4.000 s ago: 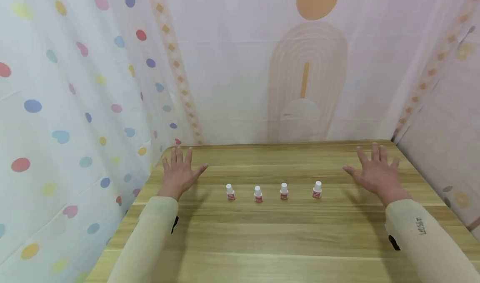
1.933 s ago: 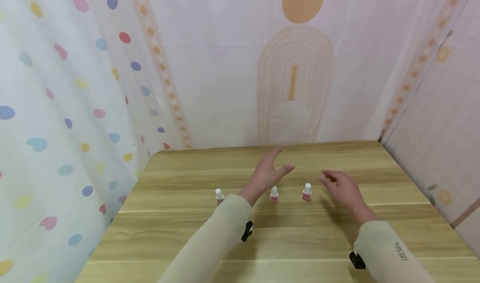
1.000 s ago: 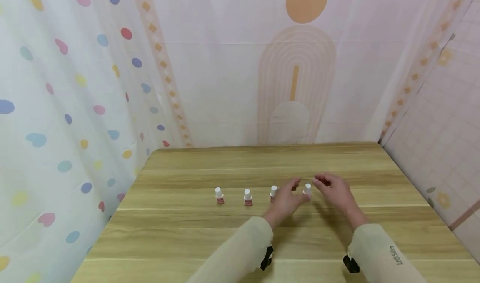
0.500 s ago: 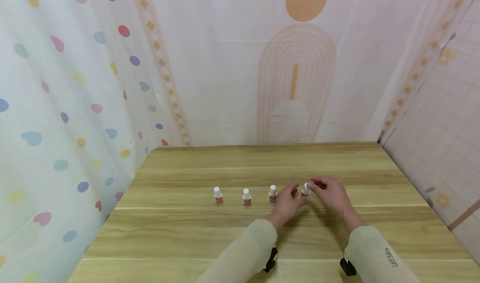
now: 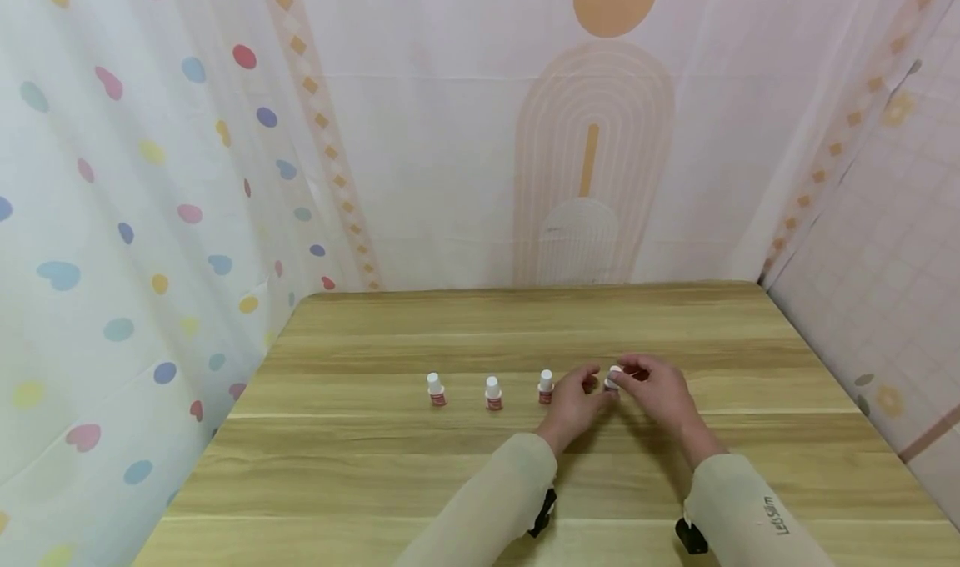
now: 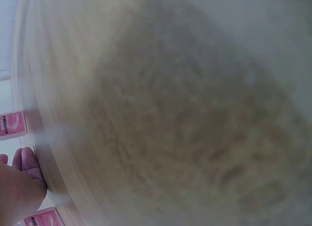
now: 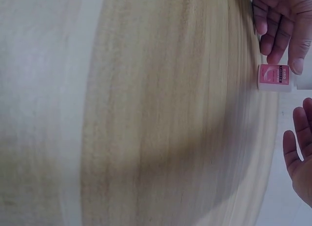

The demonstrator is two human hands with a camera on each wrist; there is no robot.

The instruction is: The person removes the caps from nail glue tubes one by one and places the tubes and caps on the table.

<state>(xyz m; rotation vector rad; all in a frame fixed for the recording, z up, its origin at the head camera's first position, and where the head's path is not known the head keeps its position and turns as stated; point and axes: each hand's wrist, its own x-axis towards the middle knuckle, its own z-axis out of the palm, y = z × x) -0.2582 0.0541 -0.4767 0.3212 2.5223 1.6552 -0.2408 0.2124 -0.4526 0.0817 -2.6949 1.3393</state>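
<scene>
Several small white bottles with pink labels and white caps stand upright in a row on the table. At the right end is one bottle (image 5: 612, 384) between the two hands, partly hidden by fingers. My left hand (image 5: 573, 404) holds its lower part from the left; in the right wrist view, the thumb (image 7: 298, 58) touches the side near the shoulder of this bottle (image 7: 274, 76). From the right, my right hand (image 5: 662, 393) pinches the white cap (image 5: 616, 370) between thumb and forefinger. In the right wrist view the cap falls outside the frame.
Left of the hands stand the other bottles: one (image 5: 546, 387) close beside the left hand, another (image 5: 492, 393), and the leftmost (image 5: 437, 390). They rest on a wood-grain table (image 5: 360, 459). Patterned curtains (image 5: 435, 158) hang behind and at both sides.
Both hands, first spread wide at the table's sides, have come together at the rightmost bottle. The left hand reached over the row to its body; the right hand moved in onto its cap.
</scene>
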